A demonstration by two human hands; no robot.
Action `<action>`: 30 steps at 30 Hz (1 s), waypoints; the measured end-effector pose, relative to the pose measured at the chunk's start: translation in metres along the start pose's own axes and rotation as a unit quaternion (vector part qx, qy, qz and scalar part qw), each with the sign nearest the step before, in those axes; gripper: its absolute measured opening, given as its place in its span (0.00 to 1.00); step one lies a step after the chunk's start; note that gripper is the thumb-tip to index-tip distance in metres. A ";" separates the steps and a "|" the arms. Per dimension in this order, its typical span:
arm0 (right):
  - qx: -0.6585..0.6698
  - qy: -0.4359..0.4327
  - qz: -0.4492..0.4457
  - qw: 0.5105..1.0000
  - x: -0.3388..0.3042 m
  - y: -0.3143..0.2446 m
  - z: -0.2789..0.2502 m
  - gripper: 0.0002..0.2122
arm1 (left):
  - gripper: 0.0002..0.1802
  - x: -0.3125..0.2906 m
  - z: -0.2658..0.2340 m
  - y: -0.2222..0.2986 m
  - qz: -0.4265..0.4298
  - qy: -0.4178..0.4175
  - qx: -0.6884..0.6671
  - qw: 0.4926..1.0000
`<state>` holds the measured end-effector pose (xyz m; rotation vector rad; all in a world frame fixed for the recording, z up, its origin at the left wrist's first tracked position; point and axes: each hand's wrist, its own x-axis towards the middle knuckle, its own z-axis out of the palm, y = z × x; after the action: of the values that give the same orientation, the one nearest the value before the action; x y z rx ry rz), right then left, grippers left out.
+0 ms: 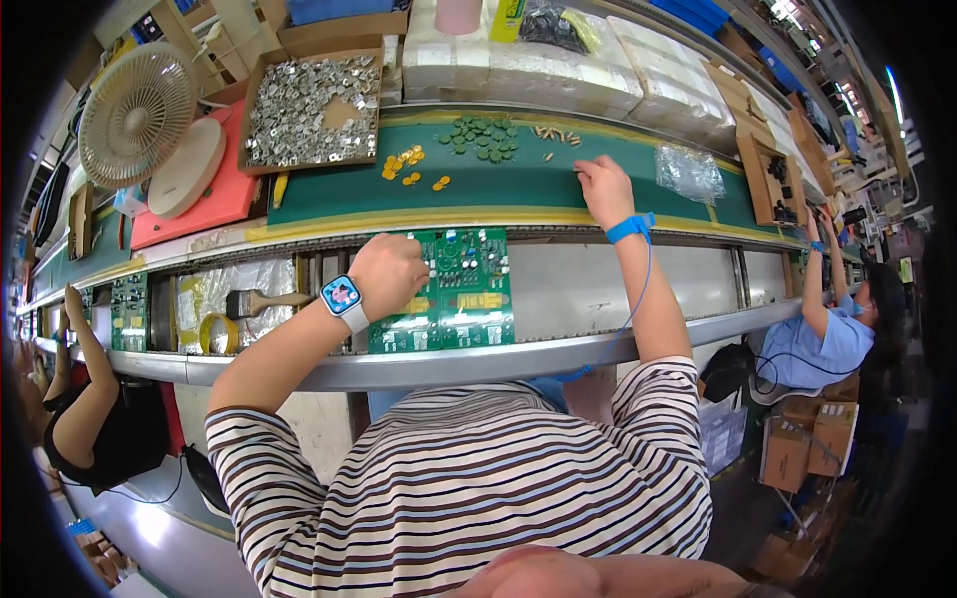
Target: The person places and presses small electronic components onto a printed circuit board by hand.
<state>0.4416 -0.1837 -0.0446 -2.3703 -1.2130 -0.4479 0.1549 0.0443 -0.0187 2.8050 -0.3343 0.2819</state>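
A green circuit board with many parts lies on the line rails in front of me. My left hand rests over its upper left side, fingers curled together; what they pinch, if anything, is hidden. My right hand hovers above the green mat, thumb and fingertips pressed together on something too small to make out. Just beyond it lie several small tan components. Green disc-shaped components and yellow disc components lie in loose piles farther left. A blue wrist strap with a cord circles my right wrist.
A cardboard box of metal pieces and a fan stand at the far left. A brush and a yellow tape roll lie left of the board. Clear plastic bags lie right. Co-workers sit on both sides.
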 end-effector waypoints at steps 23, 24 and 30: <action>0.302 -0.171 -0.087 0.934 -0.035 -0.120 -0.022 0.06 | 0.08 0.215 0.049 -0.012 -0.119 0.052 0.023 0.991; 0.305 -0.172 -0.088 0.933 -0.032 -0.126 -0.017 0.06 | 0.07 0.205 0.043 -0.014 -0.109 0.083 -0.003 0.991; 0.255 -0.193 -0.112 0.941 -0.024 -0.139 0.003 0.05 | 0.05 0.125 -0.015 -0.017 -0.118 0.170 -0.168 0.964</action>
<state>0.3140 -0.1261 -0.0258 -1.9226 -1.5535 0.2629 0.2764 0.0396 0.0189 2.3759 0.0323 0.5803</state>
